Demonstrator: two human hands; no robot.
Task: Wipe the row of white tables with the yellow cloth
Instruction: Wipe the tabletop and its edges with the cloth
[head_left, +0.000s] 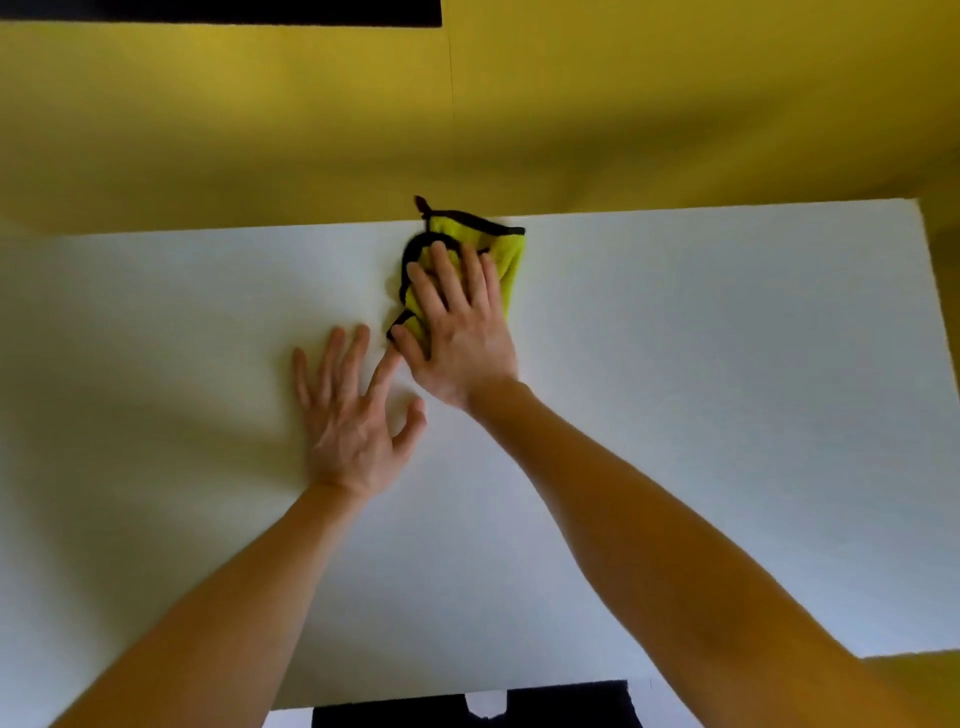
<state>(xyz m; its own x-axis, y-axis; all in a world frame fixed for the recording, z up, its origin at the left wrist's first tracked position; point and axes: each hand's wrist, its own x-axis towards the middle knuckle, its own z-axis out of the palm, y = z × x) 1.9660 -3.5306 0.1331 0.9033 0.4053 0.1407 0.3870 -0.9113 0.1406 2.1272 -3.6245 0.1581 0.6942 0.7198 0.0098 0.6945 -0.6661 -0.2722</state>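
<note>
Mid-wipe: right hand (460, 332) presses the cloth (506, 260) flat-fingered at the table's (727, 364) far edge. Left hand (353, 415) rests open, holding nothing. Next I'd drag the cloth sideways, pressure even.

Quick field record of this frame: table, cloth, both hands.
surface: white flat tabletop
cloth: yellow fabric cloth with black trim, bunched, at the tabletop's far edge
right hand: flat on the cloth, fingers straight, pressing it down
left hand: fingers spread on the bare tabletop, just left of the right hand, not on the cloth
beyond the table: plain yellow surface
</note>
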